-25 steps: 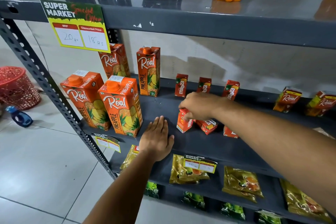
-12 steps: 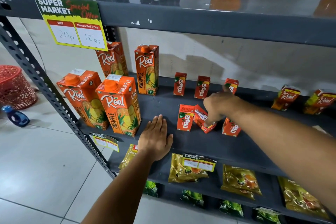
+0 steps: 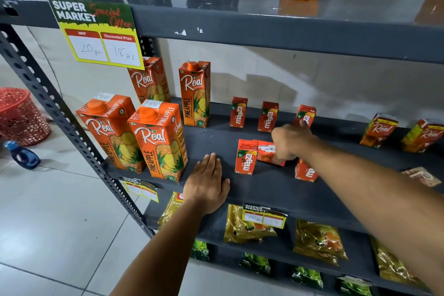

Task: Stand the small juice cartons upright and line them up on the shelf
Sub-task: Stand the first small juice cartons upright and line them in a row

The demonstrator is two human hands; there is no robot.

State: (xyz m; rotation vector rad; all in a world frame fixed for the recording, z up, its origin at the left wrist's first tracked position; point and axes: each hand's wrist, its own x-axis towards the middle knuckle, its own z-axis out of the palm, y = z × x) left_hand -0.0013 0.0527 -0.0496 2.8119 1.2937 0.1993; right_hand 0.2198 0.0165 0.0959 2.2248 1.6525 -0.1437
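Observation:
Three small red Maaza cartons (image 3: pixel 238 112) stand upright in a back row on the grey shelf (image 3: pixel 264 190). Nearer the front, one Maaza carton (image 3: pixel 246 156) stands upright. Right beside it a carton (image 3: pixel 266 152) lies on its side, and my right hand (image 3: pixel 290 142) grips its right end. Another small carton (image 3: pixel 305 172) stands just below my right wrist, partly hidden by the forearm. My left hand (image 3: pixel 207 182) rests flat on the shelf's front, fingers together, holding nothing.
Several tall Real pineapple cartons (image 3: pixel 159 142) fill the shelf's left end. Two small Real cartons (image 3: pixel 380 130) stand at the far right. Bottles sit on the shelf above, snack packets (image 3: pixel 249 226) on the one below. A red basket (image 3: pixel 21 115) stands on the floor.
My right hand left the first front carton standing upright and moved right onto the neighbouring tipped carton. The left hand stayed flat on the shelf.

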